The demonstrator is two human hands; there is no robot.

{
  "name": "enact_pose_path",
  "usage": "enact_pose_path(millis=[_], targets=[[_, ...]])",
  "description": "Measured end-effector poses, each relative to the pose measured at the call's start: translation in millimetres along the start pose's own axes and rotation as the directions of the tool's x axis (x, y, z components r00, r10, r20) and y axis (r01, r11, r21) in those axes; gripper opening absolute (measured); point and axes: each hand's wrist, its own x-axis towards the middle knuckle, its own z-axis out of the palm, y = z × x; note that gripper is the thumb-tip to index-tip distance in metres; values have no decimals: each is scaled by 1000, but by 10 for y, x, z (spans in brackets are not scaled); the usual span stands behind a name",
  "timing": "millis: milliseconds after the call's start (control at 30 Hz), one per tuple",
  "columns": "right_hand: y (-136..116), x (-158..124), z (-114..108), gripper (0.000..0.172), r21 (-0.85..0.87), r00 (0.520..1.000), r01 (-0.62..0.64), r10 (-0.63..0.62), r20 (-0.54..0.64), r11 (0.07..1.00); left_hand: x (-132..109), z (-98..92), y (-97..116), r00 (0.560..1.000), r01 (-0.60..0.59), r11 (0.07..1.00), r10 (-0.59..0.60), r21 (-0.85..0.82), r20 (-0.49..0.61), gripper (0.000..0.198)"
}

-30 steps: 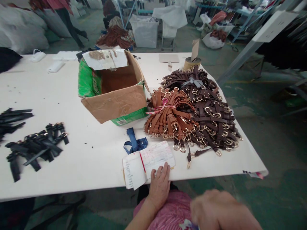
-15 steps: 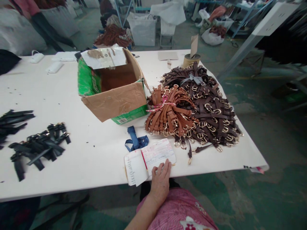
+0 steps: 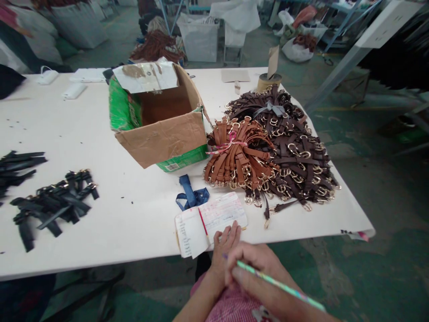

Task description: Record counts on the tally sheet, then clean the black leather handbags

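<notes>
While the open notebook (image 3: 223,213) lies at the table's near edge, at lower centre of the frame, the left hand (image 3: 224,245) rests on its lower right corner, fingers extended and slightly parted, gripping nothing. The right hand (image 3: 256,273), curled closed around a patterned green pen (image 3: 284,287), is in front of the left wrist. A red stick (image 3: 203,222) lies along the notebook's fold. Just above sits a blue ribbon (image 3: 191,197); at right centre, tan straps (image 3: 231,165) and dark brown straps (image 3: 301,165); at upper centre-left, a cardboard box (image 3: 164,138); at left, black straps (image 3: 55,205).
</notes>
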Motion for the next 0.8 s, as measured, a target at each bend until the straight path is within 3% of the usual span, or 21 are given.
enact_pose_path(millis=[33,100,167,267,367,500,667,800], targets=[[261,82,-8,16,12,994,-47,48,-93,999,-9,10,0,1000,4,1000,-4,-9,-4,47],[758,211,-19,19,-44,961,-18,5,-277,999,-16,-7,5,1000,11,1000,-11,-26,16,43],[1153,302,-16,22,-98,927,16,-51,-372,995,-8,-65,5,999,0,999,2,-46,37,42],[1514,408,12,26,-169,881,46,-119,-459,985,19,-179,-15,997,-7,996,15,-91,82,46],[1713,481,41,27,-207,838,28,-136,-529,978,11,-267,-57,993,-17,994,30,-110,118,49],[1882,495,53,26,-230,840,-3,-122,-529,973,-105,-316,-110,988,-55,997,62,-55,141,61],[1903,475,74,20,-308,835,-15,-158,-528,951,-249,-322,-154,997,27,997,-33,73,76,59],[1875,491,101,16,-397,834,4,-222,-504,918,-254,-323,-183,997,22,994,-30,104,76,52]])
